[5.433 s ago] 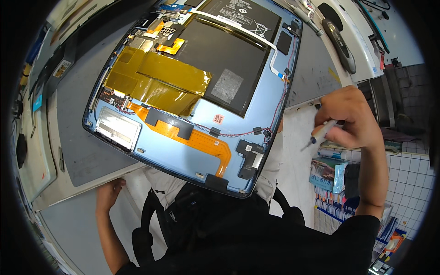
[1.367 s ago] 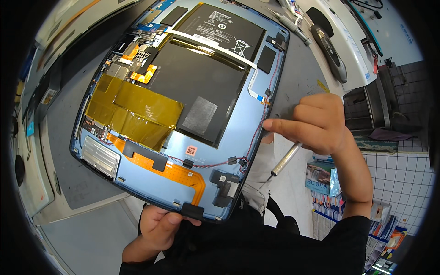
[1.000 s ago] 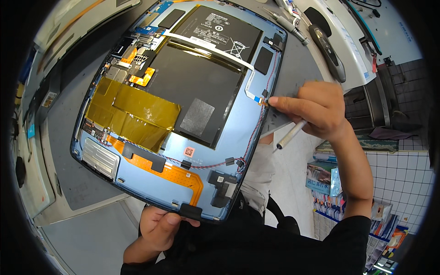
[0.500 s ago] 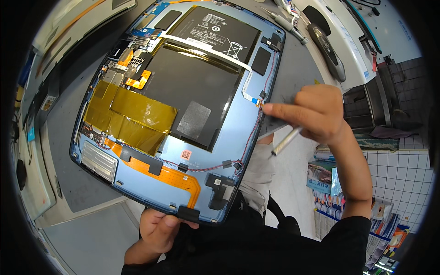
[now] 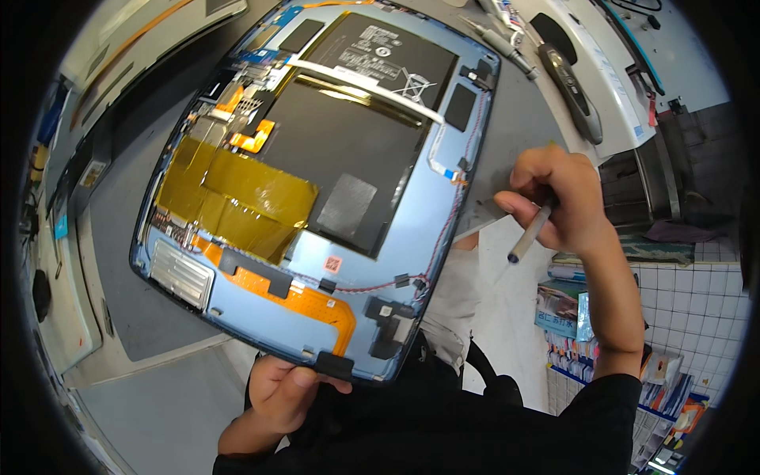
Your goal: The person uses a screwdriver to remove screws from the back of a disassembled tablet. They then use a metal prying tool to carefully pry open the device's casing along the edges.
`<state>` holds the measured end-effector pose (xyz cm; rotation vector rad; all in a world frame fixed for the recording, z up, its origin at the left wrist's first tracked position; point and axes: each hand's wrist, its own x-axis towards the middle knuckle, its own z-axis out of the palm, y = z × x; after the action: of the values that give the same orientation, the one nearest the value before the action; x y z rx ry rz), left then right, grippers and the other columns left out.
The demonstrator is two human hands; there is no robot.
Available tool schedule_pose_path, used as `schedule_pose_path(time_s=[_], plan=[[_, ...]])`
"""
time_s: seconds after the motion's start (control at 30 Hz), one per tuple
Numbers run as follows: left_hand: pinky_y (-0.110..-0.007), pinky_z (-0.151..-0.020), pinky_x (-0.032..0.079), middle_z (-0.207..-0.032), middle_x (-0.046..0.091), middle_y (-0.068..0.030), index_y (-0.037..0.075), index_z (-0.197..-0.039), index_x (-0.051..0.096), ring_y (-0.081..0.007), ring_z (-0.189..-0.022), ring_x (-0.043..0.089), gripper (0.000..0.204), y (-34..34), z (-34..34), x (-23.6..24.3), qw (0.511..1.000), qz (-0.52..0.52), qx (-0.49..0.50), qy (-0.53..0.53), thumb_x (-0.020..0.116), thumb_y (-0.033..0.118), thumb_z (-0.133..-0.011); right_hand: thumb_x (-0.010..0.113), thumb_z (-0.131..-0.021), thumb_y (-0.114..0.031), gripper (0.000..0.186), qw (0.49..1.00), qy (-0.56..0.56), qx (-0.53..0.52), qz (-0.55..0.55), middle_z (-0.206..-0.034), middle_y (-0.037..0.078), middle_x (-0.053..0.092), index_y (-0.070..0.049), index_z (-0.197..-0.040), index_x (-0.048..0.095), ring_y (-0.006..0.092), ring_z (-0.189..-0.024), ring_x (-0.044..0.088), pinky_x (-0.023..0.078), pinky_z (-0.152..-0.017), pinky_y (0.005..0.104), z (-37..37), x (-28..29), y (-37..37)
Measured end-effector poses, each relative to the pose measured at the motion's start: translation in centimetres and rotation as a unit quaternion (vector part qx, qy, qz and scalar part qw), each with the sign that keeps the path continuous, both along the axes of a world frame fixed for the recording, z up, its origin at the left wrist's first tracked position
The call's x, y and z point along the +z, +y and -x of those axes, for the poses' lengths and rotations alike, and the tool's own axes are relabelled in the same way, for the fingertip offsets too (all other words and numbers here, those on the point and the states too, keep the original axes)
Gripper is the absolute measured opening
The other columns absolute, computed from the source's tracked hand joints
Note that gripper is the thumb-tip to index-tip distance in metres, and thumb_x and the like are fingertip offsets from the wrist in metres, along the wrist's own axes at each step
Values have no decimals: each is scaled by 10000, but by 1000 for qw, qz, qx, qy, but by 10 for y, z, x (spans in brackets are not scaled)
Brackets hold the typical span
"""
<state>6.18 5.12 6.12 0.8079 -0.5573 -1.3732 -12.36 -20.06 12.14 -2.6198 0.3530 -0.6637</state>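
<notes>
An opened tablet (image 5: 427, 202) with a blue inner housing is tilted in front of me. My left hand (image 5: 279, 396) grips its near edge, thumb on top beside a black tab. Black battery cells (image 5: 332, 142) fill the middle, and yellow film (image 5: 257, 186) covers the parts at left. A white flat cable (image 5: 356, 77) crosses the cells and ends near the right edge. Along the near side runs an orange flex cable (image 5: 297, 299). Off the tablet's right edge, my right hand (image 5: 566, 190) is closed round a slim silver rod-shaped tool (image 5: 529, 236), its end pointing down.
A grey mat (image 5: 146, 293) lies beneath and to the left. At the far right are a dark grey pen-shaped tool (image 5: 571, 91) and a silver screwdriver-like tool (image 5: 503, 47). A pale panel (image 5: 111, 79) stands far left; a rack of booklets (image 5: 570, 348) is at lower right.
My right hand has drawn away to the right from the white cable's end, where its fingertip was. The tablet has shifted slightly right with my left hand.
</notes>
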Motion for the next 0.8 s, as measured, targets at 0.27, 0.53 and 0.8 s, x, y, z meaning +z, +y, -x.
schedule_pose_path(time_s=[0.27, 0.53, 0.8], plan=[[-342, -668, 487, -981, 537, -205, -88, -1029, 456, -253, -822, 565, 348, -18, 8, -3, 999, 11, -2, 39, 443, 220, -867, 690, -666, -219, 291, 981, 75, 14, -181, -525, 7, 493, -91, -898, 570, 142, -395, 465, 338, -383, 247, 18, 28, 37], [-314, -806, 453, -1105, 494, -203, -52, -1104, 427, -226, -926, 552, 302, -39, 12, -4, 986, 16, -132, 100, 465, -56, -804, 668, -665, -241, 185, 986, 140, 56, -71, -526, 22, 557, -82, -740, 608, 121, -418, 534, 368, -360, 203, 12, 37, 66], [-296, -864, 422, -1155, 476, -193, -55, -1118, 438, -208, -1002, 522, 295, -47, 27, -3, 988, 58, -141, 35, 428, -51, -823, 645, -675, -161, 160, 990, 122, 38, -55, -543, 24, 529, -58, -797, 635, 121, -413, 506, 354, -333, 227, 11, 36, 70]])
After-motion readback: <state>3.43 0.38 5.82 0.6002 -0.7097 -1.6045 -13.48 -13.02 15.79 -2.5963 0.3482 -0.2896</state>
